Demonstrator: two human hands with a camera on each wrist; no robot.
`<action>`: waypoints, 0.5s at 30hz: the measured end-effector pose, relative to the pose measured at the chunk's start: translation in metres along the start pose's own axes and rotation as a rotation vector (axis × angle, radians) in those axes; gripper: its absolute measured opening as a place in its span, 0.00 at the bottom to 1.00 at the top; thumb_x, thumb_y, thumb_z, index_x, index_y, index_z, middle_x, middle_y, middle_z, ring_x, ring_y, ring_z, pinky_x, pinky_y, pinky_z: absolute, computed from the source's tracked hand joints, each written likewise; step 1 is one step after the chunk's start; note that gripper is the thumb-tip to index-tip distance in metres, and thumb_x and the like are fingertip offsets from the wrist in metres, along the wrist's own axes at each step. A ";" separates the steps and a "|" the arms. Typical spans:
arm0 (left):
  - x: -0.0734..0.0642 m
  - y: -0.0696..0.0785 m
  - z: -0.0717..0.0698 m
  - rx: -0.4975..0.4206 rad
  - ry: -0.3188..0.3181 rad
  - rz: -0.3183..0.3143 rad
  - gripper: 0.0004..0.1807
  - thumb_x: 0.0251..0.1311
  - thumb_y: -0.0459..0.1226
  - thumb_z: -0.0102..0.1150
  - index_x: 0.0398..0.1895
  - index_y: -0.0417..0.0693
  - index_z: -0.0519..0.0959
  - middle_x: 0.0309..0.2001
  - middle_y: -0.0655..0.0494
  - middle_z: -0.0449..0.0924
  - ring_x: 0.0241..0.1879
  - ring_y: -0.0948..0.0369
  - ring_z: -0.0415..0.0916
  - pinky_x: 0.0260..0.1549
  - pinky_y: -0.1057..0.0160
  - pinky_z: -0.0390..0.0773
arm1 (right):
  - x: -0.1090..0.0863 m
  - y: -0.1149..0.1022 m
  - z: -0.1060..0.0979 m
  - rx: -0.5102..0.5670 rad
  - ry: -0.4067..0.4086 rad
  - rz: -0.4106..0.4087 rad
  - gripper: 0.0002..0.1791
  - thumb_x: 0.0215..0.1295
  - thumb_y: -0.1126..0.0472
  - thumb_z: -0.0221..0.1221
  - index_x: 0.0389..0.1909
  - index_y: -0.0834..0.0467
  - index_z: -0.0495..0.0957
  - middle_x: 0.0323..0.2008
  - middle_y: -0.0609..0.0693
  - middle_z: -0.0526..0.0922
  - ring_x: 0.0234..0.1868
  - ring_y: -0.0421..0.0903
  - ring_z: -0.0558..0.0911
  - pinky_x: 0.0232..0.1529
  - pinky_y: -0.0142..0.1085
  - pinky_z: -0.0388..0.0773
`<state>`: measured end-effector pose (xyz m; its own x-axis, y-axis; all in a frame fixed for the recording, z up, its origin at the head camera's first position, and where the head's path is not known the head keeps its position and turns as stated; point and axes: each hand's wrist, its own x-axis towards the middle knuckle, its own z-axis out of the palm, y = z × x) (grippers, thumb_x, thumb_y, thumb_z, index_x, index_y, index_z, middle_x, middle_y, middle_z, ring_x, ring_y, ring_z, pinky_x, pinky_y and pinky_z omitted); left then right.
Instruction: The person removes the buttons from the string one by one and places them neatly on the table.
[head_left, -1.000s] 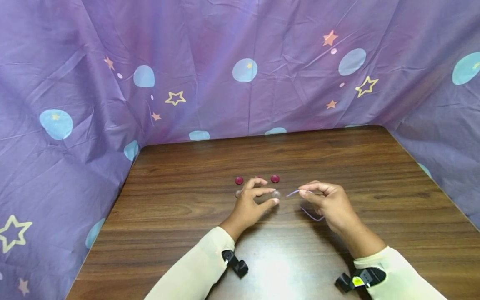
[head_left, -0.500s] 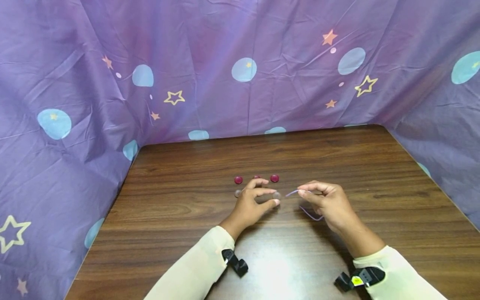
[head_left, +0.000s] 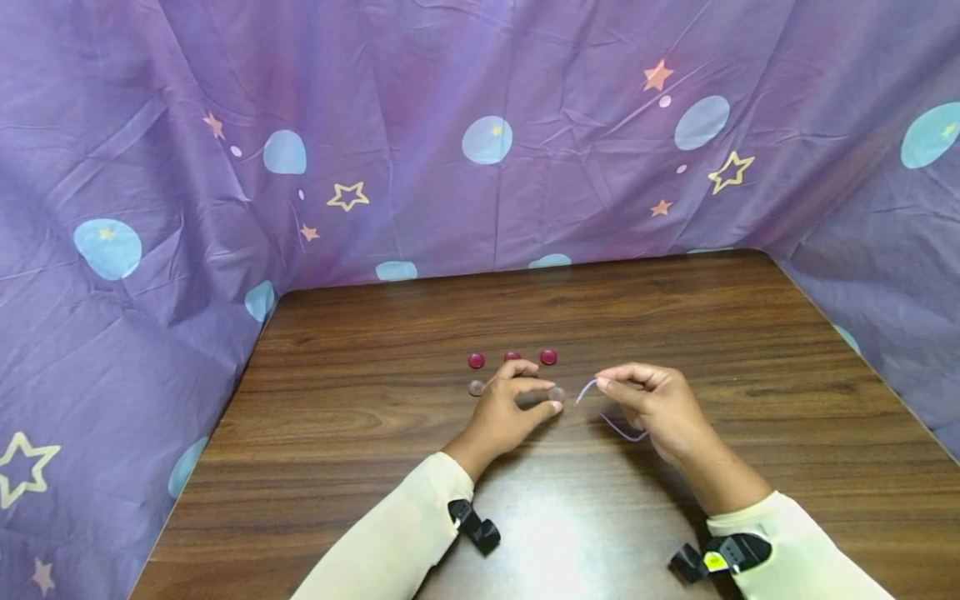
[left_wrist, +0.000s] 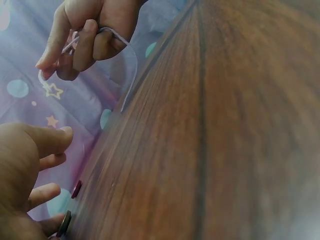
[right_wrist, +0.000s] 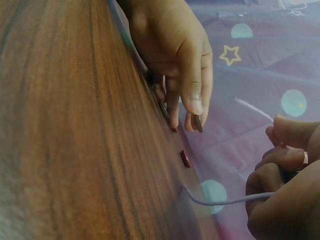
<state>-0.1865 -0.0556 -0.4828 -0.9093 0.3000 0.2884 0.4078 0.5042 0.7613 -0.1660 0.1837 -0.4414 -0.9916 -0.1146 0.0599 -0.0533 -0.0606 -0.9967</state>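
My left hand pinches a brownish-grey button by its edge between thumb and finger, above the table. In the right wrist view this button is seen almost edge-on. To its right, my right hand pinches a thin pale purple cord near one end. The short free end droops toward the button and stands apart from it. The rest of the cord passes through the curled fingers and hangs below the hand. Part of the cord is hidden inside the right hand.
Behind the left hand lie three dark red buttons, one at left, one partly hidden and one at right. Another brownish button lies beside the left hand. Purple patterned cloth surrounds the wooden table.
The left hand has shifted slightly right and toward the person with the button. The cord's free end now points more steeply downward. The right hand has hardly moved.
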 end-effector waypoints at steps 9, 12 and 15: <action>0.002 0.003 0.010 0.064 0.039 -0.011 0.18 0.63 0.43 0.78 0.54 0.48 0.92 0.65 0.47 0.83 0.67 0.50 0.81 0.73 0.35 0.65 | 0.001 -0.012 -0.009 -0.110 0.064 0.011 0.16 0.72 0.70 0.68 0.32 0.44 0.93 0.27 0.35 0.89 0.19 0.31 0.67 0.18 0.28 0.63; 0.002 0.004 0.012 0.060 0.056 -0.035 0.18 0.64 0.43 0.78 0.54 0.47 0.92 0.64 0.47 0.84 0.66 0.51 0.81 0.72 0.36 0.65 | 0.001 -0.014 -0.016 -0.154 0.037 0.045 0.14 0.72 0.69 0.67 0.36 0.45 0.92 0.25 0.35 0.83 0.19 0.32 0.67 0.19 0.28 0.64; 0.002 0.007 0.014 0.074 0.080 -0.054 0.17 0.65 0.44 0.77 0.54 0.48 0.92 0.63 0.48 0.85 0.64 0.52 0.83 0.70 0.39 0.66 | 0.000 -0.014 -0.021 -0.164 -0.027 0.064 0.16 0.73 0.73 0.60 0.45 0.49 0.89 0.28 0.38 0.79 0.23 0.34 0.69 0.22 0.28 0.67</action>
<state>-0.1844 -0.0403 -0.4847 -0.9325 0.2069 0.2960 0.3606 0.5772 0.7327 -0.1675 0.2058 -0.4284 -0.9901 -0.1402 -0.0044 -0.0112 0.1103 -0.9938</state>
